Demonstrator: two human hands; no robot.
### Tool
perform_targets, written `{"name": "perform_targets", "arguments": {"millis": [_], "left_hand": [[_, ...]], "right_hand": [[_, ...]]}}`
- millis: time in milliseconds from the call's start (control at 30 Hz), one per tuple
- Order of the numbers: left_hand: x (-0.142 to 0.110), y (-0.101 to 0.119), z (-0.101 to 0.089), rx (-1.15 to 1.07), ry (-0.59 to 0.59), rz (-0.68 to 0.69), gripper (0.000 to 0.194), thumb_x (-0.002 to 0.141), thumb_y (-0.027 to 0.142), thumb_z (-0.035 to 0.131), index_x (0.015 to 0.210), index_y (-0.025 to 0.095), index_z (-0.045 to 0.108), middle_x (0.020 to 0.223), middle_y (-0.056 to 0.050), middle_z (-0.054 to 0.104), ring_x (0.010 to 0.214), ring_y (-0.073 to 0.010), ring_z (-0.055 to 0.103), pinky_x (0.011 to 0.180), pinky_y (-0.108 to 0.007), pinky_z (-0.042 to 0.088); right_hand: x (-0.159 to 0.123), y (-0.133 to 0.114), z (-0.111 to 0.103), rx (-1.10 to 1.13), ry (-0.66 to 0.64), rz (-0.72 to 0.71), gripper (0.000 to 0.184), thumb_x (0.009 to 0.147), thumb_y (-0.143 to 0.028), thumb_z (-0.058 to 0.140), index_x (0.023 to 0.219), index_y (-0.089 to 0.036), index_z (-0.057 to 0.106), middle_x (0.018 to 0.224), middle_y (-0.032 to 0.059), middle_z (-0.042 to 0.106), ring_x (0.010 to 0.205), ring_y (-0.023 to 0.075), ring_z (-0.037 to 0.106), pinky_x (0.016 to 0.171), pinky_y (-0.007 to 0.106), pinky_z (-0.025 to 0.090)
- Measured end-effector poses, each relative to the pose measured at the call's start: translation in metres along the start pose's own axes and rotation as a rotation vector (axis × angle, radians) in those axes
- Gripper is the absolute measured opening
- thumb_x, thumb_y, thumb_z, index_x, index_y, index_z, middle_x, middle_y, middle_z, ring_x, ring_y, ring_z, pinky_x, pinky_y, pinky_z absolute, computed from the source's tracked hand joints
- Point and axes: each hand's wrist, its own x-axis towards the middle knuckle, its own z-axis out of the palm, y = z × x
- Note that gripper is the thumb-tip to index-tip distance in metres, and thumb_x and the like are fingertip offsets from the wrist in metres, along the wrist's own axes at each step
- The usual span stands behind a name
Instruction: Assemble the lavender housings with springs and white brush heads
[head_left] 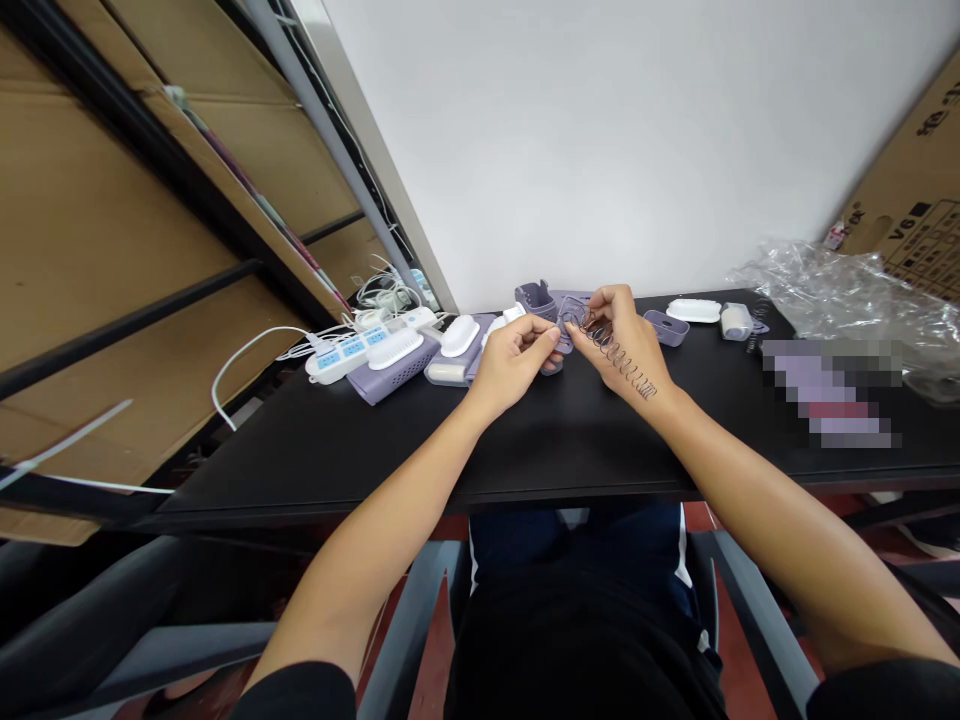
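**Pinching a coiled wire spring (619,358) to a lilac plastic piece (571,314) over a black desk**

The left hand (514,362) and right hand (622,345) are together, fingertips closed on the lilac plastic piece and on the near end of the coiled wire spring, and both are held just above the desk's far side. The spring trails back across the right hand towards the wrist, so its length seems loosely carried rather than gripped. A slackened pinch looks like the main risk: the thin coil could flick loose and drop among the nearby parts. Its wire end might also snag in the plastic or prick a fingertip.

From left to right, sheets of corrugated cardboard (112,250) lean beyond the desk, and a white cable (240,370) loops from a white power strip (345,352) with blue sockets. A perforated lilac box (394,370) and other lilac-and-white plastic parts lie close by. Past the hands sit a lilac tray (666,328), a white oval lid (694,310) and a small white cylinder (736,322). Crumpled clear plastic wrap (847,295) lies before a cardboard carton (911,200), against a white wall (600,130). A pixelated patch hides the desk's right side.
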Motion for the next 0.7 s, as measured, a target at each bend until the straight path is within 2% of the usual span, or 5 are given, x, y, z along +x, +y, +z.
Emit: {"name": "perform_targets", "arguments": {"millis": [300, 700], "left_hand": [[0.0008, -0.0023, -0.0012, -0.005, 0.005, -0.005, 0.035, 0.083, 0.05, 0.08, 0.087, 0.017, 0.07, 0.072, -0.003, 0.071, 0.068, -0.0142, 0.07, 0.06, -0.024, 0.058], [0.0032, -0.0024, -0.0039, 0.036, 0.034, 0.005, 0.032, 0.083, 0.049, 0.078, 0.084, 0.017, 0.068, 0.069, -0.002, 0.071, 0.065, -0.0141, 0.068, 0.06, -0.025, 0.056]], "right_hand": [[0.0008, 0.0053, 0.0038, 0.007, -0.032, 0.007, 0.034, 0.09, -0.045, 0.07, 0.111, -0.029, 0.049, 0.095, 0.0022, 0.068, 0.084, 0.0229, 0.067, 0.08, 0.039, 0.052], [0.004, -0.0005, -0.0008, 0.011, -0.097, 0.012, 0.029, 0.088, -0.038, 0.073, 0.109, -0.029, 0.055, 0.092, 0.0014, 0.071, 0.084, 0.0235, 0.068, 0.079, 0.038, 0.052]]}}
